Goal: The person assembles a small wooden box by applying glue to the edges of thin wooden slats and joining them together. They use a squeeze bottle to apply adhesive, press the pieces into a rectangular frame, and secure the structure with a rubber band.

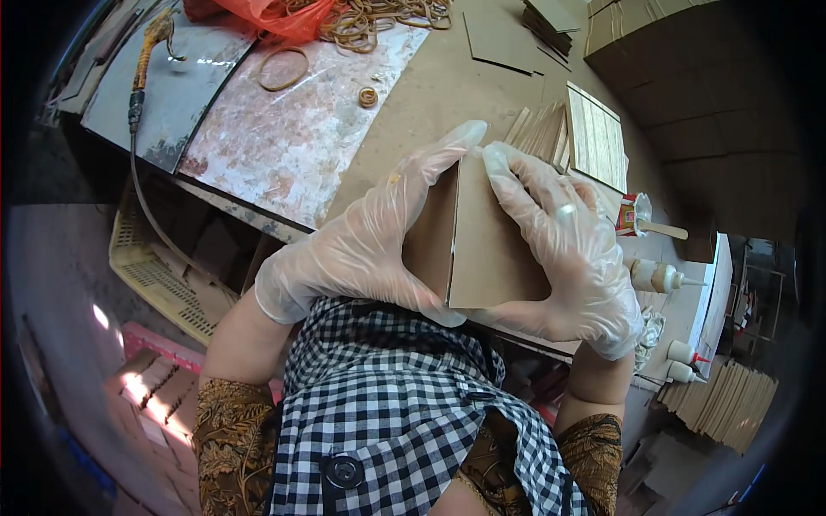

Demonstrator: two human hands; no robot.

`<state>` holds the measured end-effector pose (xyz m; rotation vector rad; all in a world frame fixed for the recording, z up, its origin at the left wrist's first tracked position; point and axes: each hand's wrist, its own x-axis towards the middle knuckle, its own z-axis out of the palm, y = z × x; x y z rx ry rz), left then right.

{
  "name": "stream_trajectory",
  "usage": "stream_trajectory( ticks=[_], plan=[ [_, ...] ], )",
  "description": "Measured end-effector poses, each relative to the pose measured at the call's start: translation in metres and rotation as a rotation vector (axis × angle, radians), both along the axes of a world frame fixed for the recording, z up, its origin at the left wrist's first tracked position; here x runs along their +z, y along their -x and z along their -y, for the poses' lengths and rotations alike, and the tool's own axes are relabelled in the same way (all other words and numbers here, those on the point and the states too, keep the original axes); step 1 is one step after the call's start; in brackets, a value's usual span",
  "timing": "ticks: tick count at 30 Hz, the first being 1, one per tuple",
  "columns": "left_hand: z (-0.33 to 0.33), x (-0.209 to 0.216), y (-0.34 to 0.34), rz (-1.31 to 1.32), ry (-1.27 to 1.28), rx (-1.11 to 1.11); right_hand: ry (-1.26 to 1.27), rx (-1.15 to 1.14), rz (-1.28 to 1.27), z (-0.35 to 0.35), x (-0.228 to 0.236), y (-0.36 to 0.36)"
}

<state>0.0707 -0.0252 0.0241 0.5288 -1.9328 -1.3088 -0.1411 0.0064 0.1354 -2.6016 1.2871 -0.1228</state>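
Brown and dusty, the tabletop [447, 82] carries a worn, marbled sheet [292, 138] on its left part, with loose rubber bands [379, 21] and an orange plastic bag [275, 13] at the far edge. Close to the person's checked apron [387, 404], both gloved hands grip a folded piece of brown cardboard [482, 249] held upright over the tabletop's near edge. The left hand [361, 245] wraps the cardboard's left panel, its fingers stretched up along the fold toward the top corner. The right hand [568, 249] clasps the right panel from the outside, fingertips pressed at the same top corner, just beside the left fingertips. Behind the cardboard lies a fanned stack of thin wooden slats [551, 129] beside a pale slatted panel [598, 138]. Right of the hands stand a small pot with a wooden stick [641, 219] and a glue bottle [658, 275]. A yellow plastic crate [159, 275] sits below the tabletop on the left.
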Motion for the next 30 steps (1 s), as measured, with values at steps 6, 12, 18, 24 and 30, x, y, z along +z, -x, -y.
stream_trajectory(
  ticks=[6,12,18,24,30],
  plan=[
    [-0.002,-0.002,-0.001,0.018,-0.011,0.004,0.025,-0.011,-0.033,-0.002,0.0,-0.003],
    [-0.001,-0.001,-0.002,0.058,0.023,-0.011,0.061,0.0,-0.082,-0.004,-0.001,-0.004],
    [-0.001,0.016,-0.006,0.137,0.051,-0.037,0.05,-0.014,-0.095,-0.005,-0.001,-0.005],
    [-0.007,0.017,-0.003,0.128,-0.151,0.011,0.05,-0.007,-0.1,-0.004,-0.001,-0.003],
    [-0.005,0.014,-0.002,0.103,-0.087,0.027,0.039,0.007,-0.065,-0.003,-0.002,-0.006]
  ],
)
